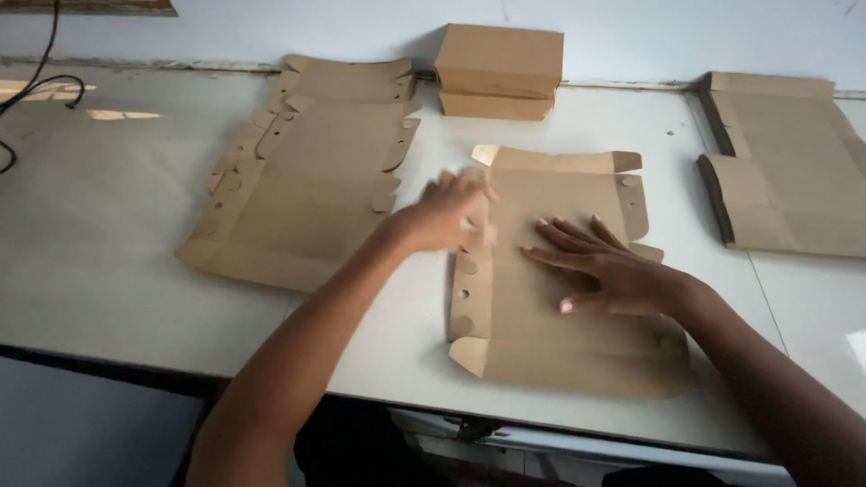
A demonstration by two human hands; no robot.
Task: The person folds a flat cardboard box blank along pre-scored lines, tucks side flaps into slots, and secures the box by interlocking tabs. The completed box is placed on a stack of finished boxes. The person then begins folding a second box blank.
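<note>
Cardboard everywhere on the table (108,271). Stack of flat sheets (302,194) is lying to my left, fanned a bit, w/ punched holes along the flaps. Two folded boxes (498,72) are sitting stacked at the back by the wall, just behind the sheet I'm working on. More flat cardboard (794,167) is lying off to the right, well apart from my hands. Black cable (41,86) is curling in at the far left corner. Nothing is sitting between me and the work; only my own forearms are crossing the near edge.

Flat box sheet (555,352) is lying in front of me, centre-right of the table, long axis running away from me toward the wall, tilted slightly. Back flap is standing up a bit at the far end; left side flap is lifting.

My right hand (609,266) is pressing flat on the middle of the sheet, fingers spread wide, palm down, gripping nothing. My left hand (446,212) is at the sheet's left flap, fingers curled over its edge; it's blurred, so can't tell how tight the grip is.
</note>
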